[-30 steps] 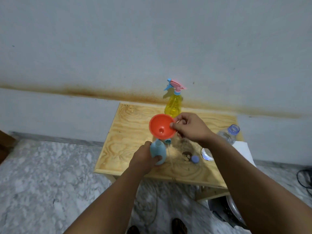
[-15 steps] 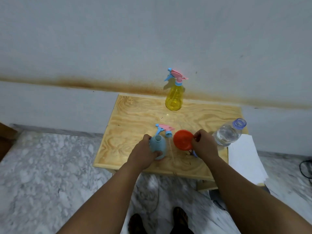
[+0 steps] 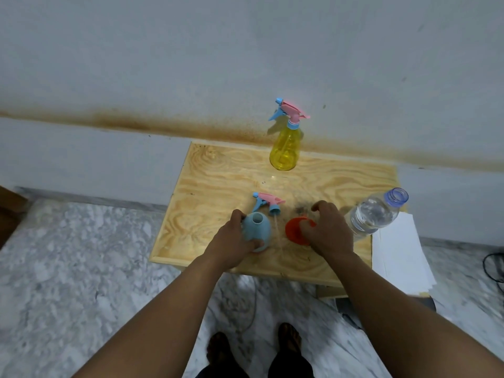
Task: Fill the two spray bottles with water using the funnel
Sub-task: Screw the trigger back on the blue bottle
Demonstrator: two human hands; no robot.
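The left hand (image 3: 234, 241) grips the blue bottle (image 3: 257, 231), fingers and thumb curled round its body; the bottle stands upright near the front edge of the wooden surface (image 3: 218, 186) with its neck open and no sprayer on it. Just behind it lies its sprayer (image 3: 268, 203), pink and blue, on its side, with its thin dip tube running forward between the blue bottle and the funnel (image 3: 296, 231). The orange funnel rests on the surface just right of the blue bottle, apart from it, and the right hand (image 3: 327, 233) lies over its right side, fingers bent; whether they actually clasp the funnel or only hover above it cannot be told. To the right of that hand a clear water bottle (image 3: 375, 214) stands uncapped, near the surface's right edge, with water in it. The yellow bottle (image 3: 285, 148) stands upright at the back of the surface, close to the wall, its sprayer fitted. White paper (image 3: 401, 255) lies off the right front corner. Below, the person's feet stand on a marble floor (image 3: 81, 255).
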